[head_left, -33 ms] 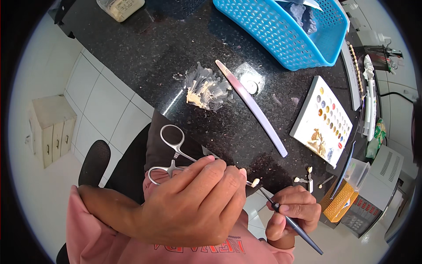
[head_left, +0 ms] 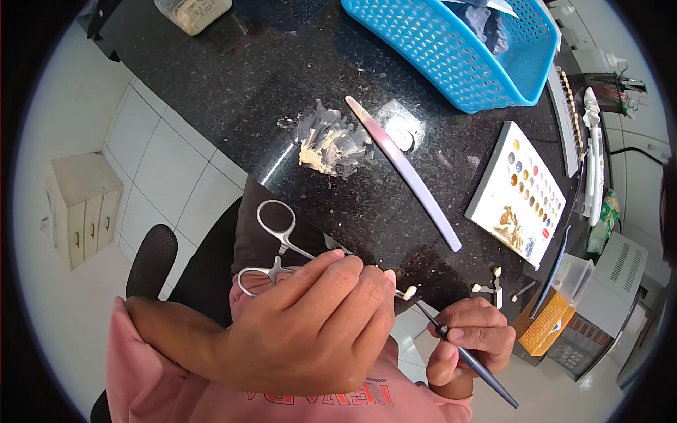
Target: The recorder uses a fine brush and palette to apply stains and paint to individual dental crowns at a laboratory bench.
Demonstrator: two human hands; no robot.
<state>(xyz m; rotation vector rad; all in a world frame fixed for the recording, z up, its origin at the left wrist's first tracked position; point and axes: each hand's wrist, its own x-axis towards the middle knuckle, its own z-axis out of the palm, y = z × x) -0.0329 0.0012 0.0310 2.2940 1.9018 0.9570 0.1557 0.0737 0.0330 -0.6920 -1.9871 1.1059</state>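
My left hand [head_left: 321, 324] holds steel scissor-like forceps [head_left: 281, 224], with a small cream tooth-shaped piece [head_left: 409, 292] at their tip. My right hand [head_left: 471, 331] grips a slim dark-handled tool [head_left: 486, 374] whose thin tip points up just beside that piece; whether they touch I cannot tell. Above them on the black speckled counter [head_left: 268, 84] lie a pink-and-lilac nail-file-like strip [head_left: 403, 173], a smear of cream paste [head_left: 328, 144] and a white palette [head_left: 486, 190] with colored wells. Small holders with cream pieces [head_left: 497, 287] lie right of my hands.
A blue perforated basket [head_left: 451, 63] holds cloth. A cream block in packaging [head_left: 194, 15] sits top left. At the right are a long strip of tooth shades [head_left: 570, 106], white tubes [head_left: 592, 169], an orange box [head_left: 546, 331] and a grey machine [head_left: 617, 264]. A small cabinet [head_left: 84, 211] stands left.
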